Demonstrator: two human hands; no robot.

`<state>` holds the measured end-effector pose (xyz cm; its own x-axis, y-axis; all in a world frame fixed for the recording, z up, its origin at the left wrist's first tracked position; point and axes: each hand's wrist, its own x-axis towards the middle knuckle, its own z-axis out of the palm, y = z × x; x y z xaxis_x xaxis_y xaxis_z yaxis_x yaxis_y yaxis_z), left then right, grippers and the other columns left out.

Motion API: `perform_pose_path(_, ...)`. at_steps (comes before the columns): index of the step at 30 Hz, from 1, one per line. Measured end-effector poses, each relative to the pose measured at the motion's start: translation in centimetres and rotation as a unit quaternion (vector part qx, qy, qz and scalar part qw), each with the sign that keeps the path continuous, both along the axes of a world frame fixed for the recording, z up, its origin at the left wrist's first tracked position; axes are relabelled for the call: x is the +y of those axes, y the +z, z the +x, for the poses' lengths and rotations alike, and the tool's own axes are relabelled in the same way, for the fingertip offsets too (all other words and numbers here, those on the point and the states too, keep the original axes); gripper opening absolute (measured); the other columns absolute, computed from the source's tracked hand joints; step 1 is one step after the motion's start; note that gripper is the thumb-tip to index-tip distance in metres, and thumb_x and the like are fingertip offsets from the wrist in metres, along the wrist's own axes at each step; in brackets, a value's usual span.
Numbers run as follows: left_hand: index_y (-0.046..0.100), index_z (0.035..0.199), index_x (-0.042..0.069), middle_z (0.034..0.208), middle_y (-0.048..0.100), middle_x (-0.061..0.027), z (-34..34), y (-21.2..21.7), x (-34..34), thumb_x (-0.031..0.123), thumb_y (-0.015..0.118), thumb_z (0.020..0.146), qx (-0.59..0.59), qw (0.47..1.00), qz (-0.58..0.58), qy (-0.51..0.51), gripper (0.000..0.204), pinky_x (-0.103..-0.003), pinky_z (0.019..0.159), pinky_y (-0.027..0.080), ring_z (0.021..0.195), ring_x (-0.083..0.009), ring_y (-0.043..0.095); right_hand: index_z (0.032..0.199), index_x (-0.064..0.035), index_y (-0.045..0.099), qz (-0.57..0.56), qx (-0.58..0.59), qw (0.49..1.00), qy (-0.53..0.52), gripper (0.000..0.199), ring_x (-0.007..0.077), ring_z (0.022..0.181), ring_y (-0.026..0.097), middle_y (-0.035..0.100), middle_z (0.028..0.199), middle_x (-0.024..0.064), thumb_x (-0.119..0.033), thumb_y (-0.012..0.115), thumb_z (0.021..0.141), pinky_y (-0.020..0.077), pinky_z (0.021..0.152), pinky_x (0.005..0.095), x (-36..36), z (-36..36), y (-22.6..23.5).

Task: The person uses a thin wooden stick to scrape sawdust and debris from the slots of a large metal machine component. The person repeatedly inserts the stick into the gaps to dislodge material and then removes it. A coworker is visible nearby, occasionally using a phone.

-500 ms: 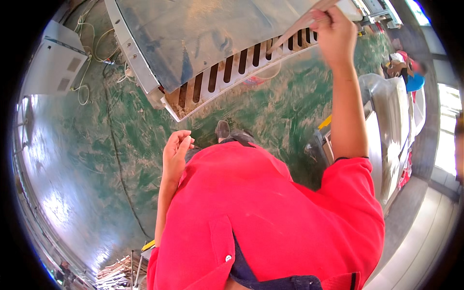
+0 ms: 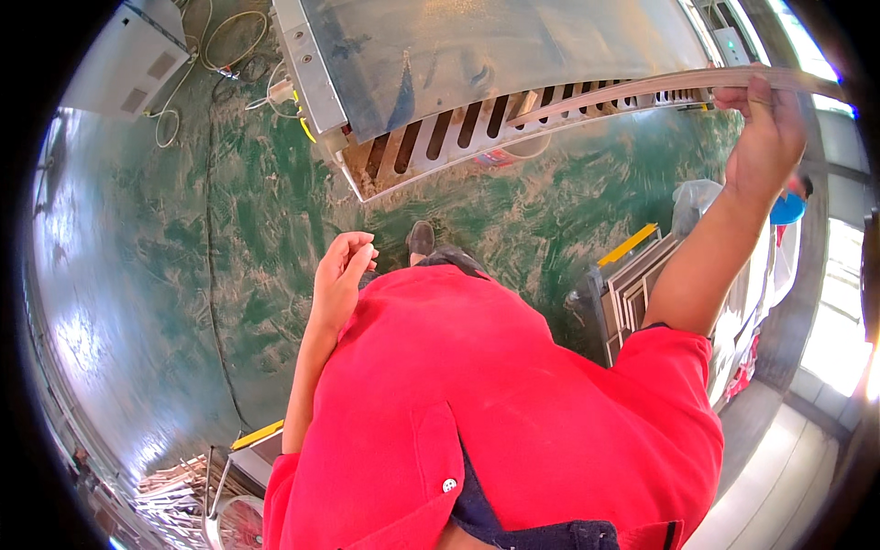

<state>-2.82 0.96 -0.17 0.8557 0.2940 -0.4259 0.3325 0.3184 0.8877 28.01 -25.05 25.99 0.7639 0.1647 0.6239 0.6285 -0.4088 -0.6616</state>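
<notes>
A long, thin wooden strip [image 2: 632, 90] is gripped in my right hand [image 2: 768, 128], which is stretched out at the upper right. Its far-left end lies over the slotted metal edge [image 2: 438, 137] of a large machine, and its other end runs past my hand toward the right rim. My left hand [image 2: 341, 275] hangs beside my body with fingers loosely bent and nothing in it. The machine's flat, dusty grey top [image 2: 477, 55] stretches out ahead, beyond the slots.
Panels or frames with a yellow edge [image 2: 628, 244] stand at my right. A white cabinet [image 2: 137, 60] with cables stands at far left. Scrap wood strips [image 2: 174, 495] lie piled behind at lower left. A dark cable [image 2: 211, 275] crosses the dusty green floor.
My right hand has swung to the right with the wooden strip, which now lies nearly level along the slotted edge. My left hand stays by my side. The view has shifted slightly.
</notes>
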Motion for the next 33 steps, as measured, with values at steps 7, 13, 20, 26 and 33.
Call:
perform_pose_path(7, 0.056, 0.111, 0.000, 0.096, 0.059, -0.0037, -1.1, -0.6, 1.4, 0.011, 0.051, 0.095, -0.004, 1.000, -0.008, -0.002, 0.020, -0.025, 0.079, 0.047, 0.089, -0.0103, 0.056, 0.100, 0.0081, 0.060, 0.098, 0.056, 0.991, -0.075, 0.016, 0.0206, 0.066, 0.064, 0.065, 0.082, 0.0138, -0.005, 0.056, 0.091, 0.0538, 0.062, 0.0305, -3.5, 0.3, -0.3)
perform_pose_path(13, 0.056, 0.110, 0.001, 0.096, 0.058, -0.0031, -1.3, -1.4, 3.1, 0.010, 0.052, 0.095, -0.002, 0.999, -0.035, -0.038, 0.018, -0.025, 0.079, 0.047, 0.088, -0.0099, 0.055, 0.102, 0.0071, 0.055, 0.126, 0.011, 0.978, -0.167, 0.017, 0.0205, 0.067, 0.064, 0.065, 0.084, 0.0152, -0.006, 0.055, 0.092, 0.0545, 0.064, 0.0310, -11.5, -4.4, 1.6)
perform_pose_path(20, 0.056, 0.109, 0.001, 0.094, 0.059, -0.0032, -1.3, -2.8, 5.0, 0.011, 0.052, 0.095, -0.009, 0.994, -0.049, -0.102, 0.018, -0.025, 0.078, 0.047, 0.086, -0.0103, 0.056, 0.097, 0.0077, 0.060, -0.069, 0.008, 0.919, -0.388, 0.023, 0.0162, 0.060, 0.065, 0.065, 0.073, 0.0122, -0.015, 0.057, 0.094, 0.0538, 0.052, 0.0260, -10.8, -9.5, -2.8)
perform_pose_path(26, 0.056, 0.109, 0.001, 0.093, 0.060, -0.0033, -3.0, -2.9, 7.3, 0.014, 0.053, 0.094, 0.028, 0.991, -0.056, -0.117, 0.020, -0.024, 0.077, 0.046, 0.084, -0.0108, 0.056, 0.090, 0.0031, 0.063, -0.282, 0.077, 0.889, -0.351, 0.015, 0.0163, 0.058, 0.065, 0.064, 0.074, 0.0097, -0.011, 0.060, 0.089, 0.0537, 0.054, 0.0282, -13.9, -2.2, -17.2)
perform_pose_path(33, 0.056, 0.110, 0.001, 0.094, 0.059, -0.0042, -6.2, -3.6, 10.4, 0.012, 0.052, 0.095, 0.033, 0.997, -0.045, -0.056, 0.020, -0.024, 0.078, 0.045, 0.085, -0.0109, 0.055, 0.085, 0.0007, 0.065, 0.024, 0.095, 0.966, -0.238, 0.013, 0.0154, 0.057, 0.064, 0.065, 0.073, 0.0084, -0.012, 0.063, 0.087, 0.0494, 0.051, 0.0289, -2.9, 0.3, -19.2)
